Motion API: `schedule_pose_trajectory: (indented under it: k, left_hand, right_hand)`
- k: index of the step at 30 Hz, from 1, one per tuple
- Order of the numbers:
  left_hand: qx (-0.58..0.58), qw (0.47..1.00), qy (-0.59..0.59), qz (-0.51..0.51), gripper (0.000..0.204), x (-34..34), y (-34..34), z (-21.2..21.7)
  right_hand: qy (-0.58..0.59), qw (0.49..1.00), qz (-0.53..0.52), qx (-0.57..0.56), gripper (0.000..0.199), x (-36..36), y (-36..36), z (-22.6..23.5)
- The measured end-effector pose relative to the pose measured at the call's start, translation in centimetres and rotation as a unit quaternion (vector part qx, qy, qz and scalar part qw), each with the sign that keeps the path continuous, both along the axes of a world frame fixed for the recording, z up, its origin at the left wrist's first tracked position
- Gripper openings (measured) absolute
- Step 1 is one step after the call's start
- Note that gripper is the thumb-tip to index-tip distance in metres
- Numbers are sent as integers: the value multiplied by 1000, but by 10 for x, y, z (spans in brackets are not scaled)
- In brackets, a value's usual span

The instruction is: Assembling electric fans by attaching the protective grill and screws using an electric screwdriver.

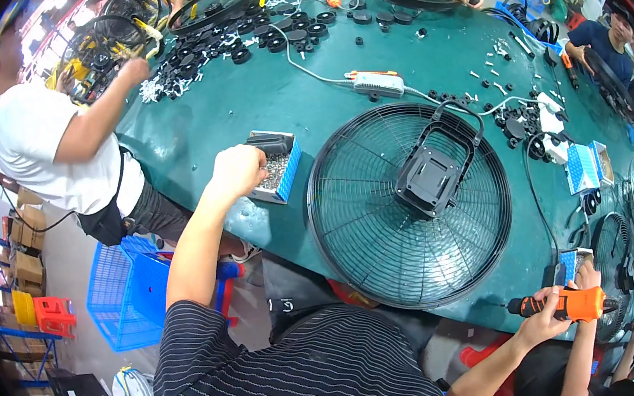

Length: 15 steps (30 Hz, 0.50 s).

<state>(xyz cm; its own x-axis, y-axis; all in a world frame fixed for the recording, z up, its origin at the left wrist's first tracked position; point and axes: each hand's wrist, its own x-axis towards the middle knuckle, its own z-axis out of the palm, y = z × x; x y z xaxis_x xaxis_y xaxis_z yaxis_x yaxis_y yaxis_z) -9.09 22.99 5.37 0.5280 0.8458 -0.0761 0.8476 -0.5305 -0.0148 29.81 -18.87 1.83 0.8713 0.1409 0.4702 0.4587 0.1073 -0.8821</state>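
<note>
My left hand (238, 169) sits centre-left of the frame, fingers curled down together into the small box of screws (277, 173); whether the tips are pinching a screw I cannot tell, since the knuckles hide them. The box lies on the green table (243, 97), just beside the left rim of the black fan grille (409, 203) that fills the middle of the frame. The grille lies flat with its square motor bracket (431, 173) on top, slightly right of centre.

My right hand (549, 312), lower right of the frame, has its fingers wrapped tight round the orange power screwdriver (571, 303), held off the table's near edge and apart from the grille.

To do this pick well, I judge: take only one screw, pinch it by the head so the shank points down, and lift clear of the box wall without tipping it. Keep the screwdriver steady and away from the cable (536, 196) running along the grille's right side.
</note>
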Motion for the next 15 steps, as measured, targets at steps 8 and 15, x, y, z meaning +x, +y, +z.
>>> schedule_pose_trajectory:
  k: [8,15]
  left_hand:
    - [9,998,-64,-9,14,-20,-8,12]
    - [-77,951,-282,-103,14,33,-32,46]
  right_hand:
    - [-10,1000,13,5,32,-13,10,11]
    - [61,992,66,90,31,-13,-5,20]
